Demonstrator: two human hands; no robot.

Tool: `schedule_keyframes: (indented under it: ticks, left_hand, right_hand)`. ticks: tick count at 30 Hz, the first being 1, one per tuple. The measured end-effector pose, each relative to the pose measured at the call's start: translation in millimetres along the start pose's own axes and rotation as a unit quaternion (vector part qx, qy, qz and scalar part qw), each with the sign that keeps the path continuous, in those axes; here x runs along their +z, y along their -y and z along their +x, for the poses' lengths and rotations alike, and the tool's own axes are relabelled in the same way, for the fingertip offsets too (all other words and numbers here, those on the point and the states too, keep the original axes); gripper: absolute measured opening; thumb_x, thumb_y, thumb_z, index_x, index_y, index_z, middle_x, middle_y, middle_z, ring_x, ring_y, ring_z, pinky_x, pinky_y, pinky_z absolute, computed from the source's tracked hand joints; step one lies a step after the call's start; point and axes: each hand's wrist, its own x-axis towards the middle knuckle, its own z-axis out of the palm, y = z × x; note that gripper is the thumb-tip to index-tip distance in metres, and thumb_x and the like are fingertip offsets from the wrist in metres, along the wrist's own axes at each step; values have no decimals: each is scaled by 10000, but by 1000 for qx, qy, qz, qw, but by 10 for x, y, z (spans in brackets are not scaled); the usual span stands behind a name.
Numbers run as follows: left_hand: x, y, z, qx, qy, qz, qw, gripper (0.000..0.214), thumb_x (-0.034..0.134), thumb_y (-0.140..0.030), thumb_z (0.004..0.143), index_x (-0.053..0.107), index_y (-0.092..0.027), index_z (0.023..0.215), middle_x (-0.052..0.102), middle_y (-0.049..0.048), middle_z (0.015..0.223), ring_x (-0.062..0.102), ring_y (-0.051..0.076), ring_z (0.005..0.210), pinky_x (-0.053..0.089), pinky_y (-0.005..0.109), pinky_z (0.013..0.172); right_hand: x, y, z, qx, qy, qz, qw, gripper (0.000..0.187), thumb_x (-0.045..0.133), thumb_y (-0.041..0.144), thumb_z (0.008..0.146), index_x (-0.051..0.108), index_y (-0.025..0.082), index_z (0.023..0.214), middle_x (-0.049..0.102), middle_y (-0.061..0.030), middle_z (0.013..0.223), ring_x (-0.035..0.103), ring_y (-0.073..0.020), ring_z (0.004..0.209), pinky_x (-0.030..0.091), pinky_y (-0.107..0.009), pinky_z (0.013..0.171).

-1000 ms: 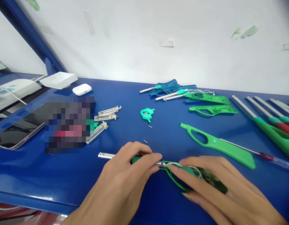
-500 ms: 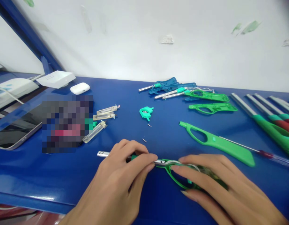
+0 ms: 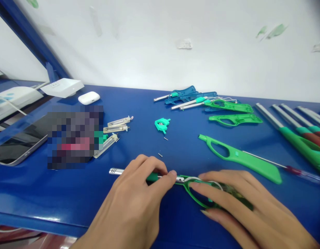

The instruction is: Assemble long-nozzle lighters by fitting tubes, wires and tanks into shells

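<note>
My left hand (image 3: 136, 197) pinches the metal tube (image 3: 116, 171) of a gas lighter between thumb and fingers, near a dark green collar (image 3: 152, 177). The tube's slotted end sticks out to the left. My right hand (image 3: 245, 200) grips the open green lighter handle half (image 3: 192, 197), fingers over it; its inside is partly hidden. A white wire (image 3: 217, 184) runs from the tube's end under my right fingers. Beyond my hands lie a small screw (image 3: 160, 154), another screw (image 3: 166, 139) and a teal plastic trigger piece (image 3: 162, 125).
A green handle half (image 3: 258, 167) lies at right, with a screwdriver (image 3: 296, 170) against it. Assembled lighters (image 3: 300, 143) line the right edge; opened blue lighters (image 3: 187, 93) lie at the back. Clear fuel tanks (image 3: 106, 146), a phone (image 3: 19, 141) and a white case (image 3: 89, 98) are left.
My left thumb has slid slightly right and up along the tube, showing more of the dark green collar. The tube has shifted a little right. My right hand has stayed nearly still.
</note>
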Motion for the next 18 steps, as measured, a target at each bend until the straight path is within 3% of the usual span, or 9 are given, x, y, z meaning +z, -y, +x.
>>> schedule_keyframes:
  ticks: [9,15,18]
  left_hand:
    - [6,-65,81,8,61,55,997,555,468,121,721,754,-205,1067,764,67,1063,706,272,903,702,462,815]
    - [38,-91,95,13,35,65,997,459,500,104,901,775,-205,1101,769,80,1096,716,258,893,661,406,737]
    - [54,-74,76,21,16,69,997,455,488,103,942,780,-208,1101,771,69,1068,716,252,880,631,405,739]
  right_hand:
    - [22,32,-8,10,7,-20,1000,405,450,229,1238,687,307,1557,836,-19,1361,802,-200,1241,664,-296,1024]
    - [2,29,-117,65,-23,-33,997,393,579,420,1221,697,340,1587,799,-23,1452,784,-201,1310,640,-310,1089]
    - [-18,-5,-122,41,-41,-41,997,419,611,340,1204,679,341,1617,818,-1,1431,788,-214,1267,606,-345,1102]
